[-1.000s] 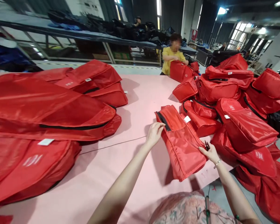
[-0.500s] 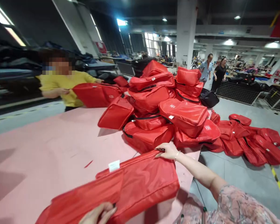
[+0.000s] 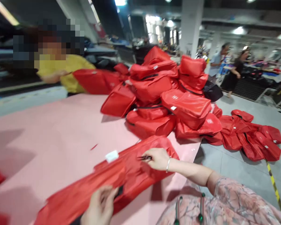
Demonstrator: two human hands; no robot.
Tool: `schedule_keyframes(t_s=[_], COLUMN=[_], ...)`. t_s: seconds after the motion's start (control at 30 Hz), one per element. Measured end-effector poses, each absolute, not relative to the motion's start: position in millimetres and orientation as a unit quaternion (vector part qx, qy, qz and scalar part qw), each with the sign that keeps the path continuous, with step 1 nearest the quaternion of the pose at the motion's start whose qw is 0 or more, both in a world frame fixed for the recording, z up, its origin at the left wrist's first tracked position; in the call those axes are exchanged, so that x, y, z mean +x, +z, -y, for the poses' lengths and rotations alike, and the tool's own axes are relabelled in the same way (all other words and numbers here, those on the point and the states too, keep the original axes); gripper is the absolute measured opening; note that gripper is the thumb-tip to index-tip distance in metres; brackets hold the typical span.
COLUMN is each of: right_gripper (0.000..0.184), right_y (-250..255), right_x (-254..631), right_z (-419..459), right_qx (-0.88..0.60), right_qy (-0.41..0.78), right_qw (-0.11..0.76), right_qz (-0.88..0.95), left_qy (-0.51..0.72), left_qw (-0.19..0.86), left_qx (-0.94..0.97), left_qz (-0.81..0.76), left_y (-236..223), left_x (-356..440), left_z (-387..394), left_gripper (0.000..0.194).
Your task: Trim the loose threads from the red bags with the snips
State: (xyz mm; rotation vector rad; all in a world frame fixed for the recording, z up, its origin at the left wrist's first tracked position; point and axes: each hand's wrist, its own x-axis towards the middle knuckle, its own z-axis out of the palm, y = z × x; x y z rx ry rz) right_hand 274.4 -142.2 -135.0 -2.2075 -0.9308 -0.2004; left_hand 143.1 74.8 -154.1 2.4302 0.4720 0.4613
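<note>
A long red fabric bag (image 3: 131, 175) with a white tag lies across the near edge of the pink table (image 3: 49, 137). My left hand (image 3: 100, 206) grips the bag's near lower edge by its black zipper opening. My right hand (image 3: 155, 158) rests on the bag's upper right part and holds a small dark tool (image 3: 144, 157), possibly thread snips, pointing left. The picture is blurred by motion.
A heap of red bags (image 3: 166, 100) is piled at the table's far right corner, and more red bags (image 3: 250, 137) lie on the grey floor to the right. A person in a yellow top (image 3: 63, 73) handles a red bag across the table. Two people stand far right.
My view swung right a second ago. In the last half second my right hand moved from the bag's far edge inward onto its top, and the bag bunched slightly.
</note>
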Motion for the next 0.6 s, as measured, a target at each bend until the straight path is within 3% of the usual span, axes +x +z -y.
schedule_keyframes(t_s=[0.23,0.4,0.6], right_gripper=[0.033,0.030,0.028], right_y=[-162.8,-186.6,-200.9], right_x=[233.3,223.8,215.2], right_z=[124.1,111.2,108.8], right_qx=[-0.847,-0.843,-0.829], right_qy=[-0.008,-0.034,-0.077], right_qw=[0.306,0.225,0.192], right_qz=[0.434,0.488,0.520], left_qy=[0.195,0.182,0.068], left_qw=[0.425,0.373,0.332], left_qx=[0.869,0.898,0.937], left_qz=[-0.164,-0.148,-0.085], left_y=[-151.4,-143.9,-141.3], left_x=[142.5,136.0,141.4], left_z=[-78.3,-85.2,-90.5], left_gripper=[0.025,0.022,0.016])
